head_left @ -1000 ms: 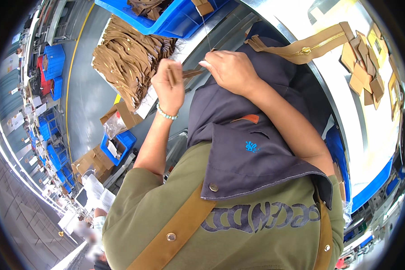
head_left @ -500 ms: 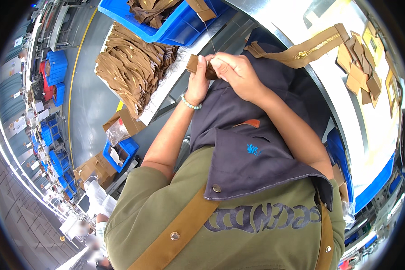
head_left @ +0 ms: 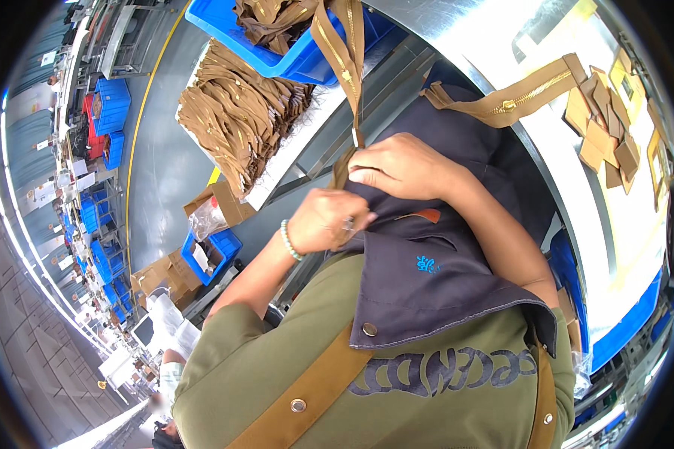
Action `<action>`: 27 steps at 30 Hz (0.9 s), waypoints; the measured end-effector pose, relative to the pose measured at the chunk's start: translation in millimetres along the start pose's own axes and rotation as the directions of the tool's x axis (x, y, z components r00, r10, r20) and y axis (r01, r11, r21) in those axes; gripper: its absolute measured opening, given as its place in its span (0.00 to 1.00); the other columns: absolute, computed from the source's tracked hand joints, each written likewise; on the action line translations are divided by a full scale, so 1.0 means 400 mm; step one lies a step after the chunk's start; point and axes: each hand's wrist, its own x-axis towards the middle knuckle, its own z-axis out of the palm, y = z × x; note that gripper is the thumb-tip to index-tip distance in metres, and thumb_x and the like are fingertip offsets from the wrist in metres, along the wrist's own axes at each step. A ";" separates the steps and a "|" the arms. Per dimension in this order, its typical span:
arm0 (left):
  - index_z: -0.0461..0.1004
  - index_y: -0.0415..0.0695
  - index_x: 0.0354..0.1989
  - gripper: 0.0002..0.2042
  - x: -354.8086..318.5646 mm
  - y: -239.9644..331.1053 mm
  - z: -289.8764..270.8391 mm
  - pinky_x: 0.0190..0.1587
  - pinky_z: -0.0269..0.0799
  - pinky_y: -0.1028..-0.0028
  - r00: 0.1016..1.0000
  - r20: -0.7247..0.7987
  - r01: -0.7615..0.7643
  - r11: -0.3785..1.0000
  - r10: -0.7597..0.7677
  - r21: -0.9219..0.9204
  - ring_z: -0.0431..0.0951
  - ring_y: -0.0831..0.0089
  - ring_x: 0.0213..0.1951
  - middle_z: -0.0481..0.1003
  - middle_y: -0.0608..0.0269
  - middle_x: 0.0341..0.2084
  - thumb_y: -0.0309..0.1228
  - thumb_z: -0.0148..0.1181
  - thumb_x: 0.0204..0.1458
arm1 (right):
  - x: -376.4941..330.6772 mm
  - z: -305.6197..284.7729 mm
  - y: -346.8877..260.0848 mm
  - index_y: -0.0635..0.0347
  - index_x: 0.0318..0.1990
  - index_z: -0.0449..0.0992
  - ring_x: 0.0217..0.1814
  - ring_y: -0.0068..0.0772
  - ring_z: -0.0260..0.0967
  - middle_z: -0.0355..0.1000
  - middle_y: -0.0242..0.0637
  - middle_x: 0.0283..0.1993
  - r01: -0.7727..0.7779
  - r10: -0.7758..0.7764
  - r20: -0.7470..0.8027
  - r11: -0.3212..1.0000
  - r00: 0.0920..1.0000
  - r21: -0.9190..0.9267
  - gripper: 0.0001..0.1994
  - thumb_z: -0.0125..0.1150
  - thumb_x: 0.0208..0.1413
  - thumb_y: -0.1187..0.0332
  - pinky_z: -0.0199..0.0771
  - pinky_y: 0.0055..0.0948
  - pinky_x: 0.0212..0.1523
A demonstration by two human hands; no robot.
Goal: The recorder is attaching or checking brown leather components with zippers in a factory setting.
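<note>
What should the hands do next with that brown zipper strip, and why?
Probably lay the brown zipper strip flat along the edge of the dark blue garment. The right hand pinches the strip's lower end right at the fabric, the left hand grips the cloth just below, and the rest of the strip hangs loose up toward the blue bin.

The left hand (head_left: 328,219) sits near picture centre, fingers curled shut in a pinch, a bead bracelet at the wrist; its forearm runs off toward 7 o'clock. The right hand (head_left: 404,166) lies just beside it at 1 o'clock, knuckles up, fingers closed, forearm trailing toward 4 o'clock.
</note>
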 end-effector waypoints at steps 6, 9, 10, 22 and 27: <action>0.64 0.42 0.19 0.16 -0.005 -0.024 -0.069 0.21 0.62 0.66 0.892 -0.451 0.153 0.954 -0.021 0.258 0.67 0.60 0.18 0.64 0.59 0.16 0.21 0.69 0.50 | -0.015 -0.008 0.000 0.60 0.34 0.75 0.33 0.54 0.74 0.75 0.44 0.30 0.031 -0.034 -0.012 0.987 0.999 -0.160 0.16 0.60 0.64 0.55 0.72 0.46 0.34; 0.64 0.41 0.20 0.17 0.015 -0.032 -0.075 0.21 0.62 0.66 0.872 -0.490 0.140 0.945 0.024 0.295 0.67 0.60 0.18 0.64 0.59 0.17 0.21 0.70 0.50 | -0.013 0.021 -0.003 0.59 0.30 0.73 0.30 0.51 0.73 0.72 0.42 0.26 0.022 -0.046 -0.098 0.972 0.994 -0.233 0.17 0.59 0.64 0.54 0.71 0.46 0.31; 0.64 0.40 0.20 0.17 0.015 -0.036 -0.073 0.21 0.62 0.66 0.873 -0.482 0.086 0.949 0.075 0.303 0.67 0.60 0.18 0.65 0.58 0.18 0.22 0.70 0.50 | -0.011 0.033 -0.003 0.59 0.30 0.73 0.30 0.51 0.73 0.72 0.41 0.25 0.010 -0.046 -0.136 0.968 0.990 -0.252 0.17 0.59 0.64 0.55 0.71 0.46 0.31; 0.79 0.36 0.42 0.19 0.190 -0.113 -0.055 0.60 0.70 0.58 0.873 -0.455 -0.178 0.983 0.175 0.038 0.78 0.51 0.56 0.81 0.51 0.43 0.41 0.50 0.69 | -0.016 0.007 -0.035 0.60 0.27 0.73 0.28 0.52 0.72 0.71 0.44 0.24 0.080 -0.099 -0.275 0.994 0.956 -0.078 0.19 0.56 0.67 0.57 0.69 0.45 0.30; 0.76 0.36 0.37 0.21 0.191 -0.135 -0.029 0.48 0.74 0.64 0.898 -0.406 -0.225 0.970 0.170 -0.092 0.80 0.56 0.42 0.79 0.51 0.36 0.43 0.48 0.70 | -0.019 -0.009 -0.050 0.63 0.28 0.73 0.26 0.51 0.68 0.69 0.44 0.22 0.099 -0.048 -0.311 0.984 0.949 0.149 0.19 0.57 0.68 0.58 0.68 0.42 0.30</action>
